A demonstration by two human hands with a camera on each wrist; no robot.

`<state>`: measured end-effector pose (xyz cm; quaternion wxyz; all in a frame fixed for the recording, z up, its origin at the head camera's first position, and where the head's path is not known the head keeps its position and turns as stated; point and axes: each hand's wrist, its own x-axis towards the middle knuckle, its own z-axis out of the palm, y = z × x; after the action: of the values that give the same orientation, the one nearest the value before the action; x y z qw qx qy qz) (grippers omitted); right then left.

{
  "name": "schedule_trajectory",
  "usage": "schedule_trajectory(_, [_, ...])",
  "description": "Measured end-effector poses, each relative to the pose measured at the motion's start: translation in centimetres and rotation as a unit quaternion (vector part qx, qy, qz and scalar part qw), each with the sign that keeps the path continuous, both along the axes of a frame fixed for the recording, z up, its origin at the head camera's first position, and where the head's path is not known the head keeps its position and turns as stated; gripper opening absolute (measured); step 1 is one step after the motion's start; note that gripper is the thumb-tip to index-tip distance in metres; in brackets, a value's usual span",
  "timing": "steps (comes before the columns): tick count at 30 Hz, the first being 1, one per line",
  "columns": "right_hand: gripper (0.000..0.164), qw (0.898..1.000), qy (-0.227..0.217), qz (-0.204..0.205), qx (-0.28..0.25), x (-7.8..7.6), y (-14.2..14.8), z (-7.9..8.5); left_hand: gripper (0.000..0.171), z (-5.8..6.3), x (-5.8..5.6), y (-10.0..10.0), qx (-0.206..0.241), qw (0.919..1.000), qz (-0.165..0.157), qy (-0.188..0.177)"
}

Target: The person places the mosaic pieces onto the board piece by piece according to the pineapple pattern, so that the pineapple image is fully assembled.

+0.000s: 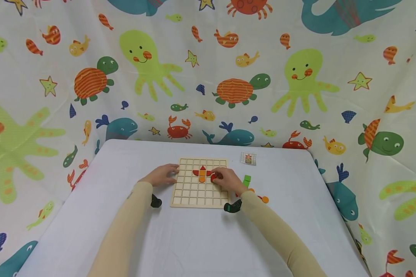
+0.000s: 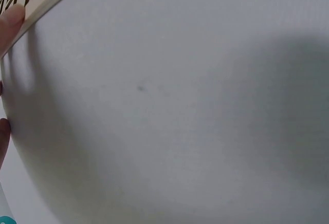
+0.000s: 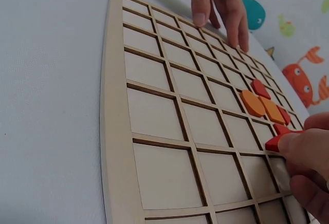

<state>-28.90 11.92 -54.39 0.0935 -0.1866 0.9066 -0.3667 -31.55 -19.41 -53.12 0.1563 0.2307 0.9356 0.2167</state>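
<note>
A wooden grid board (image 1: 190,192) lies on the white table between the hands. My left hand (image 1: 161,175) rests at its left edge, thumb and fingertips touching the frame. My right hand (image 1: 227,179) pinches a small red piece (image 3: 275,143) between thumb and finger, low over the right part of the grid. Beside that piece, an orange square (image 3: 271,110) and a round orange piece (image 3: 252,104) sit in neighbouring cells. A red triangle (image 1: 203,168) is above the orange square, with a red piece (image 1: 195,172) to its left.
Right of the board lie green pieces (image 1: 247,179) and several orange and red ones, among them an orange disc (image 1: 265,199), partly hidden by the right arm. A small printed card (image 1: 248,158) with a gridded picture lies behind them. A patterned sea-animal cloth hangs behind the table.
</note>
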Motion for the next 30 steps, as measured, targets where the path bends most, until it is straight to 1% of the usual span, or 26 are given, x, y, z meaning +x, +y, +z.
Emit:
schedule_trajectory(3, [0.028, 1.000, -0.009, 0.003, -0.005, 0.00, 0.00, -0.03, 0.047, 0.12, 0.11, 0.06, 0.004, 1.0000, 0.001, -0.001])
schedule_trajectory(5, [0.023, 1.000, -0.009, 0.003, 0.001, -0.04, -0.02, -0.07, 0.047, 0.18, 0.21, 0.06, 0.008, 1.0000, 0.002, -0.002])
schedule_trajectory(7, [0.018, 1.000, -0.003, 0.001, 0.017, -0.11, -0.05, -0.11, 0.046, 0.23, 0.29, 0.05, 0.007, 1.0000, -0.002, 0.004])
schedule_trajectory(10, [0.012, 0.999, 0.011, 0.002, 0.046, -0.24, -0.04, -0.20, 0.047, 0.22, 0.30, 0.07, 0.007, 1.0000, 0.000, 0.001])
schedule_trajectory(12, [0.015, 0.998, 0.017, 0.006, 0.061, -0.29, 0.00, -0.18, 0.047, 0.15, 0.20, 0.11, 0.006, 1.0000, 0.003, -0.003])
schedule_trajectory(14, [0.023, 0.998, 0.020, 0.017, 0.063, -0.26, 0.07, -0.07, 0.047, 0.08, 0.10, 0.14, 0.006, 0.9999, 0.010, -0.012])
schedule_trajectory(16, [0.030, 0.998, 0.018, 0.025, 0.056, -0.21, 0.10, 0.11, 0.048, 0.02, 0.01, 0.14, 0.001, 0.9999, 0.011, -0.012])
schedule_trajectory(19, [0.031, 0.999, 0.015, 0.027, 0.041, -0.12, 0.20, 0.22, 0.048, -0.03, -0.08, 0.14, -0.004, 0.9999, 0.011, -0.011])
schedule_trajectory(22, [0.026, 1.000, 0.006, 0.009, 0.026, -0.15, 0.35, 0.09, 0.048, -0.09, -0.14, 0.08, -0.004, 0.9999, 0.011, -0.011])
schedule_trajectory(25, [0.025, 1.000, -0.012, -0.009, 0.008, -0.23, 0.49, -0.01, 0.048, -0.08, -0.12, 0.02, -0.002, 0.9998, 0.013, -0.015])
schedule_trajectory(28, [0.029, 0.999, -0.033, -0.021, -0.004, -0.29, 0.53, 0.03, 0.048, 0.02, -0.06, 0.03, -0.001, 0.9998, 0.010, -0.015])
schedule_trajectory(30, [0.031, 0.999, -0.035, -0.017, -0.005, -0.27, 0.46, 0.14, 0.048, 0.13, -0.02, 0.07, -0.001, 0.9999, 0.009, -0.014])
